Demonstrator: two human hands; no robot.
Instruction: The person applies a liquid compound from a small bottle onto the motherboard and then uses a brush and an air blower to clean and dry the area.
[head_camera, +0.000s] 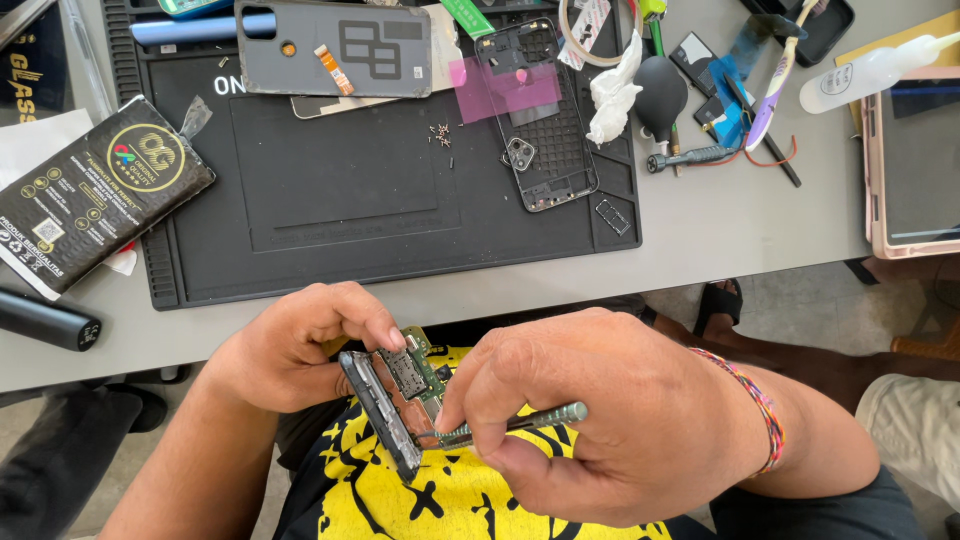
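My left hand (295, 345) grips an opened phone (392, 400) edge-on just below the table edge, thumb resting on its exposed green circuit board (420, 362). A metal tool with a knurled shaft (525, 420) sits pinched in my right hand (600, 420), its tip against the phone's inner frame. On the black work mat (340, 190) lie a grey back cover (335, 48), a black phone mid-frame (545, 115) with a pink film over it, and several tiny screws (440, 135).
A black printed box (95, 190) lies at the mat's left, a dark cylinder (45, 320) nearer the edge. To the right are a crumpled tissue (612, 90), a black air blower (660, 95), a toothbrush (775, 75), a squeeze bottle (875, 70) and a pink-cased tablet (912, 170).
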